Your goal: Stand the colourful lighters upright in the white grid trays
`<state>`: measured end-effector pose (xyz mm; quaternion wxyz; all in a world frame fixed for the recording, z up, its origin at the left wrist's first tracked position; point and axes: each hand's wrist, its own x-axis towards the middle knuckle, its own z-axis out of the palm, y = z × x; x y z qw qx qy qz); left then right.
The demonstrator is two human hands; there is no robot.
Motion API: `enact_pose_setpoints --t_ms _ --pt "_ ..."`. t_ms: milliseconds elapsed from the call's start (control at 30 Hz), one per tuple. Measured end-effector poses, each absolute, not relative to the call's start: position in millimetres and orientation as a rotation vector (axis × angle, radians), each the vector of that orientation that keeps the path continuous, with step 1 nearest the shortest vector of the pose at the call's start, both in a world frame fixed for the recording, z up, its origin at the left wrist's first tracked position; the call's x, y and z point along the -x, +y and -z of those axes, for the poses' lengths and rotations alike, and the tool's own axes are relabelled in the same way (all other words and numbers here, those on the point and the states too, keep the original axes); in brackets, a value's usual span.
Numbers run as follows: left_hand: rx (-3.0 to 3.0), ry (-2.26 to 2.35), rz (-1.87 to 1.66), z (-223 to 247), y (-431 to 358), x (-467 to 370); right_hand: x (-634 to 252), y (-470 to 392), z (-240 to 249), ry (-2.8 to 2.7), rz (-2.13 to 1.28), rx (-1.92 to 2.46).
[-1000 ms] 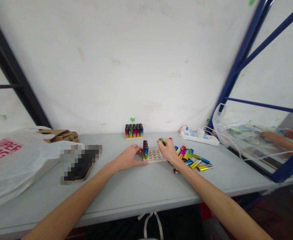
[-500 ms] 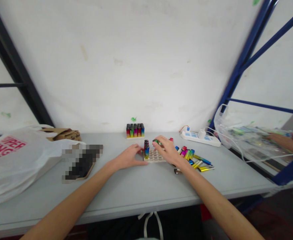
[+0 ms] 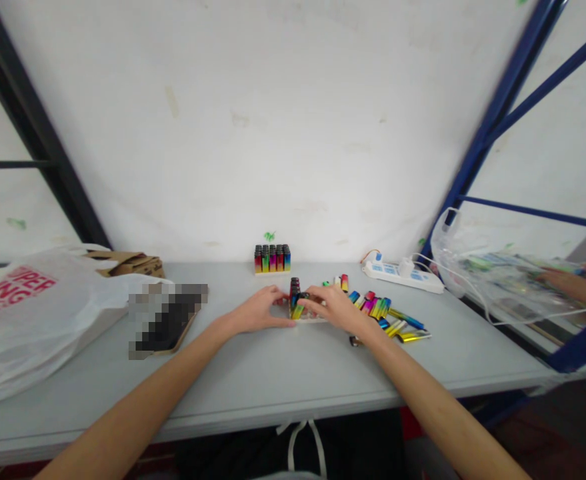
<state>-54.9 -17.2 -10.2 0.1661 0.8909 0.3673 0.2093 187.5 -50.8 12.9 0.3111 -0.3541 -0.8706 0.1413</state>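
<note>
A white tray with round holes lies on the table, partly covered by my right hand. Several shiny lighters with black tops stand in a row at its left end. My left hand is curled round that end, thumb at the near corner and fingers at the far side. In the fingers of my right hand is a yellow-green lighter, tilted beside the standing row. Whether its base sits in a hole cannot be made out. Loose colourful lighters lie in a pile right of the tray.
A filled block of lighters stands by the wall. A power strip with cables lies at the back right. On the left are a phone, partly pixelated, and a white plastic bag. Another person's hands show beyond the blue rack.
My right hand has brought its lighter left and down, from above the holes to beside the standing row. My left hand has stayed at the tray's end.
</note>
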Motion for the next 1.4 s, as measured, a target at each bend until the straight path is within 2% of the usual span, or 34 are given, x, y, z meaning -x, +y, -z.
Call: enact_pose_setpoints --t_ms 233,367,500,633,867,1067,1400 --pt "-2.568 1.044 -0.580 6.8 -20.3 53.4 -177.0 -52.9 -9.3 -2.397 -0.137 1.038" --pt "-2.535 1.082 -0.610 7.8 -20.3 54.6 -189.9 -47.4 -14.1 -2.361 -0.148 1.090" --pt "-2.541 1.108 -0.612 8.5 -20.6 53.2 -230.4 -31.1 -20.2 -2.195 -0.021 1.335" --pt "-2.566 1.168 -0.635 11.1 -21.1 47.9 -265.0 -14.5 -15.4 -2.212 -0.046 1.519" --pt "-2.563 1.245 -0.689 17.9 -19.0 42.2 -255.2 1.5 3.1 -2.128 0.135 1.752" --pt "-2.552 1.190 -0.688 14.6 -18.2 45.7 -241.7 14.7 10.0 -2.008 0.087 2.028" --pt "-2.593 1.161 -0.639 9.4 -19.5 50.7 -240.6 18.3 11.1 -2.101 -0.010 2.035"
